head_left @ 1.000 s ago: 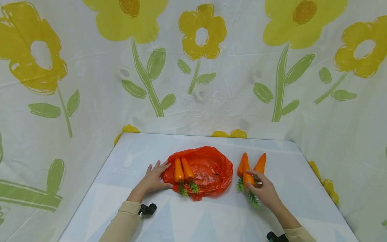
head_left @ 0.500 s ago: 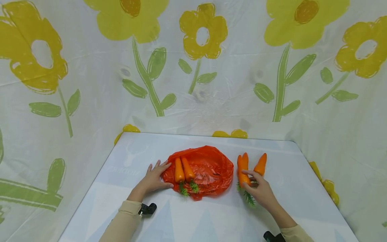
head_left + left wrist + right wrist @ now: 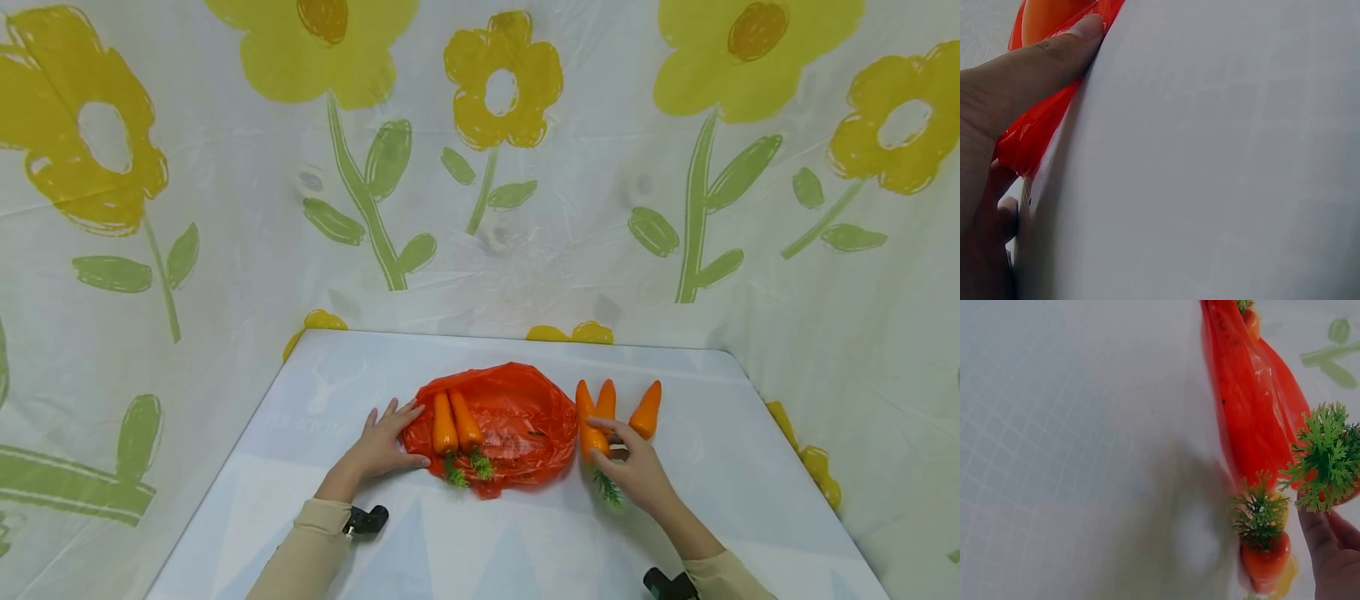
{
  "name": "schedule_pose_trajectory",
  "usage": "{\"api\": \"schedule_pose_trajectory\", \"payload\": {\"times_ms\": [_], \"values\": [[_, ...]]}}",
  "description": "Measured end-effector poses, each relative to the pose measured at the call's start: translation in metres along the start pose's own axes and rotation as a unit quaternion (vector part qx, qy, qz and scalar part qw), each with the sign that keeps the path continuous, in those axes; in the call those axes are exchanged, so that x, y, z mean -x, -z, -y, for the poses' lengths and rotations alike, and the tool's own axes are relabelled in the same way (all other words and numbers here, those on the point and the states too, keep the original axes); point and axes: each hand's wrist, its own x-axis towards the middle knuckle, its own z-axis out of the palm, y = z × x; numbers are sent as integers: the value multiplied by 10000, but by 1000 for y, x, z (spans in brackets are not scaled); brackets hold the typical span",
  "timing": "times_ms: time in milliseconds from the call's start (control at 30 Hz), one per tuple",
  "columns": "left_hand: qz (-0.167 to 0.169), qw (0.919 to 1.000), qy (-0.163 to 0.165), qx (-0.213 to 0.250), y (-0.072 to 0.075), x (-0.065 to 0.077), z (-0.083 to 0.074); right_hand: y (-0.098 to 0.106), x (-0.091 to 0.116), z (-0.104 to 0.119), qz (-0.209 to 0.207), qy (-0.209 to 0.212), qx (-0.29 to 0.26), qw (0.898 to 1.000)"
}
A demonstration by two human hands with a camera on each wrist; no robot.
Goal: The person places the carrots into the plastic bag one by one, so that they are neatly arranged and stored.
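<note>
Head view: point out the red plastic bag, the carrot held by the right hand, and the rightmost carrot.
Red plastic bag (image 3: 512, 418), head view: bare film near its middle.
Held carrot (image 3: 584, 410), head view: upper half of its body.
Rightmost carrot (image 3: 647, 408), head view: middle of its body.

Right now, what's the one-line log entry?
left grip: touches red bag; right grip: holds carrot; bag: two carrots; beside bag: two more carrots
</note>
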Motion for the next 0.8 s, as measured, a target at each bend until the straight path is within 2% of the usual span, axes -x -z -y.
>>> {"api": "schedule_pose_trajectory", "payload": {"times_ms": [167, 400, 800], "values": [[11, 10000, -9, -4, 1, 0, 0, -4, -1, 3, 10, 192, -130, 9997], [11, 10000, -42, 35, 1, 1, -1, -11, -4, 9, 32, 249, -200, 9995], [-8, 10000, -12, 58, 1, 1, -1, -20, -9, 17, 235, 537, -338, 9977]]}}
